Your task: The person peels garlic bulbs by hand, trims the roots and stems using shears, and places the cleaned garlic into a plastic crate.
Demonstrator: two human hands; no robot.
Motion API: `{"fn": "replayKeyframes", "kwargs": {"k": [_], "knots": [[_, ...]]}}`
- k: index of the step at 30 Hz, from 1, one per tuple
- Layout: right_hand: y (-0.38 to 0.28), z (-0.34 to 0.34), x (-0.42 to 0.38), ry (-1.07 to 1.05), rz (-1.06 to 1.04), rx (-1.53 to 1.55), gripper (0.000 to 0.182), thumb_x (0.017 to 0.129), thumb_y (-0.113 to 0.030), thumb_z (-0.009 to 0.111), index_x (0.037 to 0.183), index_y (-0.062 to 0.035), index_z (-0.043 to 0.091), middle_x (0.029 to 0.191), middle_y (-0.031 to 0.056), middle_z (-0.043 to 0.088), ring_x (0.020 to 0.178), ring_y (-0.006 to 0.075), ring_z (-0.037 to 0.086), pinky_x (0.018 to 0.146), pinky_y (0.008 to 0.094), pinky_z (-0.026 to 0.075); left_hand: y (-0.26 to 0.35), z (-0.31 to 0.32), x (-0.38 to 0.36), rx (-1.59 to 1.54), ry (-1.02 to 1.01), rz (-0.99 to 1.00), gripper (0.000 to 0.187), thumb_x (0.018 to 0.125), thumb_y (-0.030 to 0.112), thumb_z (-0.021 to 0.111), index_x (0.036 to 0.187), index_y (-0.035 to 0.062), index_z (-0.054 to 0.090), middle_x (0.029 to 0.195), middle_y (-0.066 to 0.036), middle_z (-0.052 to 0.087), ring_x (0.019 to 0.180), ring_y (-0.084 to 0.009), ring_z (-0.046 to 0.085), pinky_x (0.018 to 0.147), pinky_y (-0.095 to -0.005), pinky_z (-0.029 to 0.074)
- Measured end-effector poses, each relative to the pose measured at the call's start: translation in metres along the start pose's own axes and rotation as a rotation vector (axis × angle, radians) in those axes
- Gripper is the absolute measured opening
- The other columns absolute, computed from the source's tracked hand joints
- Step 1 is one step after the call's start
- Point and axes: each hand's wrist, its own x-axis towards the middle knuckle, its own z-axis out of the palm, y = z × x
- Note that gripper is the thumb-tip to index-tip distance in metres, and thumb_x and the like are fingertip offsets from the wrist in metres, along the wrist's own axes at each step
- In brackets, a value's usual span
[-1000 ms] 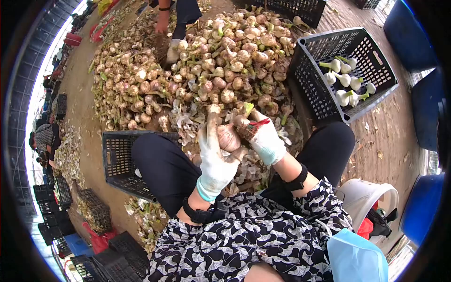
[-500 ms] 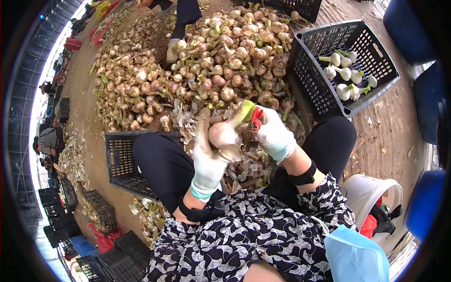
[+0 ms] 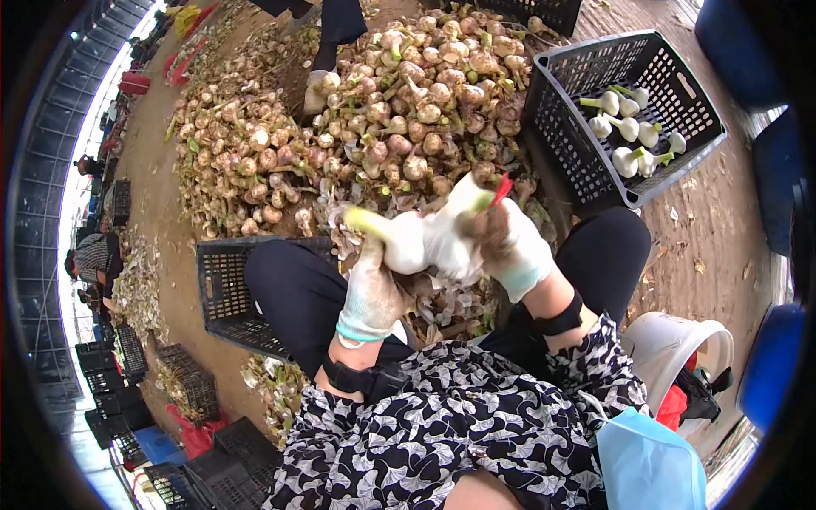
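Note:
My left hand (image 3: 372, 297), in a whitish knit glove, is closed around a white garlic bulb (image 3: 406, 242) whose green stem points up and left. Pale garlic skin (image 3: 455, 242) stretches from the bulb towards my right hand (image 3: 518, 255), gloved too, with its fingers closed on the skin. A small red item (image 3: 503, 189) sticks up at the right fingers; its kind is hard to make out, and motion blurs this area. Loose peeled skins (image 3: 446, 314) lie below, between my knees.
A heap of unpeeled garlic (image 3: 408, 110) spreads ahead. At the right, a black crate (image 3: 552, 127) holds several clean white bulbs (image 3: 627, 127). Another black crate (image 3: 246, 336) sits by my left knee, a white bucket (image 3: 659, 340) at lower right. Another person (image 3: 89, 259) bends down far left.
The bulb has turned so its stem points left instead of up and right, and it looks whiter. My right hand has moved slightly right and down, with loosened skin now between the hands.

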Motion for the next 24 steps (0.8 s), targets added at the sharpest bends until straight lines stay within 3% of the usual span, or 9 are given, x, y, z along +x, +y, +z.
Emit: {"fn": "replayKeyframes", "kwargs": {"k": [3, 5, 6, 12, 17, 18, 21, 23, 24], "knots": [[0.004, 0.007, 0.004, 0.108, 0.046, 0.551, 0.021, 0.087, -0.017, 0.057, 0.095, 0.0017, 0.061, 0.084, 0.0053, 0.064, 0.076, 0.0133, 0.059, 0.07, 0.0258, 0.046, -0.004, -0.005, 0.006, 0.433, 0.065, 0.304, 0.066, 0.086, 0.05, 0.054, 0.132, 0.0041, 0.04, 0.116, -0.012, 0.057, 0.103, -0.0237, 0.059, 0.084, -0.0404, 0.052], [-0.001, 0.01, 0.006, -0.066, 0.016, -0.248, 0.024, 0.087, -0.022, 0.06, 0.096, 0.0004, 0.062, 0.084, 0.0023, 0.064, 0.074, 0.014, 0.06, 0.069, 0.0259, 0.046, -0.004, -0.007, 0.0, 0.346, -0.044, 0.341, 0.083, 0.078, 0.053, 0.064, 0.135, 0.0018, 0.033, 0.115, -0.012, 0.057, 0.105, -0.0235, 0.057, 0.093, -0.0405, 0.047], [-0.008, 0.015, -0.005, -0.023, 0.016, -0.128, 0.026, 0.086, -0.025, 0.06, 0.095, 0.0, 0.062, 0.083, 0.002, 0.063, 0.071, 0.0132, 0.059, 0.065, 0.0263, 0.046, -0.005, -0.006, -0.003, 0.217, -0.053, 0.355, 0.092, 0.072, 0.052, 0.071, 0.135, -0.0016, 0.03, 0.115, -0.012, 0.057, 0.105, -0.0239, 0.057, 0.093, -0.0375, 0.047], [-0.009, 0.013, -0.004, -0.026, 0.103, 0.092, 0.031, 0.086, -0.03, 0.061, 0.099, -0.0012, 0.06, 0.085, 0.0014, 0.063, 0.072, 0.0086, 0.057, 0.065, 0.0248, 0.046, -0.011, -0.011, 0.001, 1.005, 0.19, 0.608, 0.06, 0.073, 0.003, 0.073, 0.125, -0.0032, 0.044, 0.104, -0.008, 0.06, 0.096, -0.0146, 0.056, 0.086, -0.0282, 0.047], [0.011, -0.014, 0.002, -0.024, -0.147, 0.009, 0.03, 0.086, -0.026, 0.06, 0.1, 0.0006, 0.059, 0.085, 0.0064, 0.064, 0.075, 0.0124, 0.059, 0.066, 0.0268, 0.047, -0.008, -0.006, -0.002, 0.335, 0.125, 0.384, 0.065, 0.066, 0.019, 0.082, 0.119, -0.0031, 0.051, 0.107, -0.011, 0.06, 0.097, -0.018, 0.058, 0.084, -0.0293, 0.048], [0.015, -0.018, 0.018, 0.179, -0.078, 0.517, 0.028, 0.087, -0.025, 0.057, 0.096, 0.0019, 0.061, 0.082, 0.0095, 0.065, 0.075, 0.0153, 0.062, 0.066, 0.0293, 0.05, -0.004, 0.002, -0.01, 0.284, -0.013, 0.293, 0.069, 0.065, 0.022, 0.082, 0.12, -0.0031, 0.05, 0.109, -0.012, 0.059, 0.098, -0.0189, 0.058, 0.086, -0.0297, 0.048], [0.031, -0.093, 0.031, 0.219, 0.003, -0.399, 0.026, 0.078, -0.019, 0.062, 0.094, 0.0019, 0.063, 0.088, 0.0149, 0.067, 0.076, 0.0235, 0.064, 0.068, 0.035, 0.052, -0.001, 0.005, -0.013, 0.552, -0.195, 0.237, 0.088, 0.06, 0.03, 0.086, 0.128, -0.0039, 0.042, 0.112, -0.013, 0.057, 0.1, -0.0191, 0.058, 0.086, -0.0302, 0.05], [0.013, -0.04, 0.026, -0.172, 0.265, -1.186, 0.023, 0.073, 0.0, 0.048, 0.09, 0.0002, 0.063, 0.077, 0.0154, 0.063, 0.071, 0.0207, 0.063, 0.065, 0.0334, 0.05, 0.012, 0.006, -0.003, 0.58, -0.163, 0.194, 0.087, 0.06, 0.025, 0.086, 0.128, -0.0043, 0.041, 0.11, -0.011, 0.057, 0.099, -0.0184, 0.058, 0.085, -0.0295, 0.05], [0.057, -0.053, 0.012, -0.099, -0.133, -1.232, 0.02, 0.077, -0.007, 0.053, 0.093, -0.0025, 0.064, 0.068, 0.0145, 0.061, 0.065, 0.0185, 0.061, 0.062, 0.0317, 0.049, 0.018, 0.011, 0.0, 0.57, -0.144, 0.19, 0.082, 0.062, 0.02, 0.085, 0.128, -0.0041, 0.042, 0.109, -0.009, 0.057, 0.098, -0.0176, 0.058, 0.084, -0.0279, 0.05]]}}
